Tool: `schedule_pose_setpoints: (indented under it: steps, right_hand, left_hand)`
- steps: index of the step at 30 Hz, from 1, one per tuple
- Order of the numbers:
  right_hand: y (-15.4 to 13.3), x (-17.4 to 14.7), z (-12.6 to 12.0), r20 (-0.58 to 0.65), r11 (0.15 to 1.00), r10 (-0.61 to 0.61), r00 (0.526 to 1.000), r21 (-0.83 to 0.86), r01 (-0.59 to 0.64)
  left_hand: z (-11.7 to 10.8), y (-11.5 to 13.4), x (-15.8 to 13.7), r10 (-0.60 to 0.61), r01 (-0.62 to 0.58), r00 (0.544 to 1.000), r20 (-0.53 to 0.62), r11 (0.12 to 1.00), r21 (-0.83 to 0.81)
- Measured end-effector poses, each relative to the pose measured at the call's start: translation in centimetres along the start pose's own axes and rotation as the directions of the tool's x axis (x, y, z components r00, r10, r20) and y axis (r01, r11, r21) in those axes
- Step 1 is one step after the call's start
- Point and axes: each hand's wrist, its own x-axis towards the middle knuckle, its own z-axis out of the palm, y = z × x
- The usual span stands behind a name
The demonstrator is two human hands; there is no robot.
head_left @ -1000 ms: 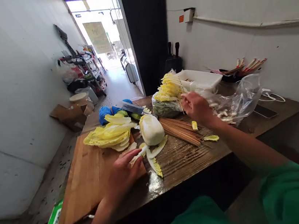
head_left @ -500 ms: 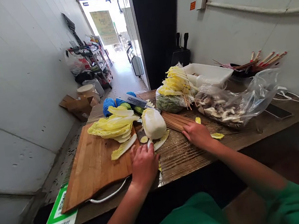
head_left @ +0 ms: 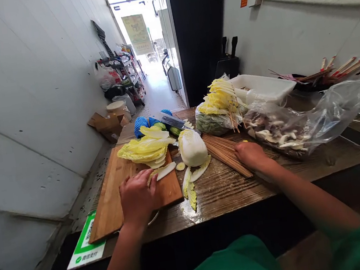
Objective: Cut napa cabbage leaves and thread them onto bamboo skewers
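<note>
My left hand (head_left: 137, 190) is over the wooden cutting board (head_left: 110, 208), thumb and fingers closed on the near end of a pale cabbage leaf (head_left: 166, 171). Behind it lies a pile of yellow cabbage leaves (head_left: 147, 150). A peeled cabbage head (head_left: 192, 147) sits right of the board, with loose leaf strips (head_left: 190, 191) in front. My right hand (head_left: 249, 154) rests curled at the right edge of a fanned bundle of bamboo skewers (head_left: 223, 149). Its fingertips are hidden, so anything in them does not show. A bit of yellow leaf peeks out behind it.
Behind the cabbage lie a knife (head_left: 173, 120) and cucumbers. Skewered leaves (head_left: 221, 96) rest on a bag of greens (head_left: 211, 123). To the right are a bag of mushrooms (head_left: 279, 133), a white tub (head_left: 263, 86) and a phone (head_left: 359, 135).
My left hand has moved left from beside the cabbage head onto the board's leaf. My right hand has shifted slightly right, uncovering the skewers' near ends. The view has turned a little left.
</note>
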Motion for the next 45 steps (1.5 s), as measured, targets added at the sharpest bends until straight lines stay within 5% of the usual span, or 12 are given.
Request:
schedule_pose_setpoints:
  steps: [9,15,21,25,30,35,41,45]
  right_hand:
    - [-0.3,-1.6,-1.0,-0.125,1.000,-0.009,0.992,-0.005,0.008]
    - [-0.4,-3.0,-1.4,-0.302,0.997,0.018,0.953,0.071,0.003]
    - [-0.6,-2.9,0.7,-0.388,0.976,-0.010,0.922,0.196,0.093]
    - [-0.8,-2.7,1.0,-0.429,0.949,-0.007,0.903,0.281,0.141]
    - [-1.8,-2.3,-0.4,-0.462,0.897,0.016,0.887,0.398,0.191]
    - [-3.2,-1.5,-1.6,-0.394,0.869,-0.066,0.917,0.429,0.247]
    - [-3.0,-0.8,-0.9,-0.258,0.960,-0.050,0.965,0.253,0.117]
    - [-2.2,-0.3,-0.1,-0.169,0.987,0.007,0.986,0.162,0.021]
  left_hand:
    - [1.8,-1.3,-0.1,-0.054,0.071,0.979,0.194,0.994,-0.084]
    - [1.5,2.2,-0.9,-0.038,0.091,0.989,0.144,0.920,-0.382]
    - [1.3,4.9,-1.2,0.095,-0.004,0.971,0.219,0.923,-0.384]
    - [0.7,2.8,1.1,0.049,-0.006,0.987,0.151,0.961,-0.276]
    - [1.4,-1.0,8.0,0.047,-0.046,0.998,0.036,0.999,-0.024]
    - [3.8,-2.8,13.4,0.125,-0.141,0.979,0.159,0.985,0.097]
    - [5.4,-4.4,13.6,0.083,-0.098,0.951,0.299,0.995,0.036]
    - [4.7,-6.0,12.4,0.124,-0.125,0.953,0.275,0.992,-0.012]
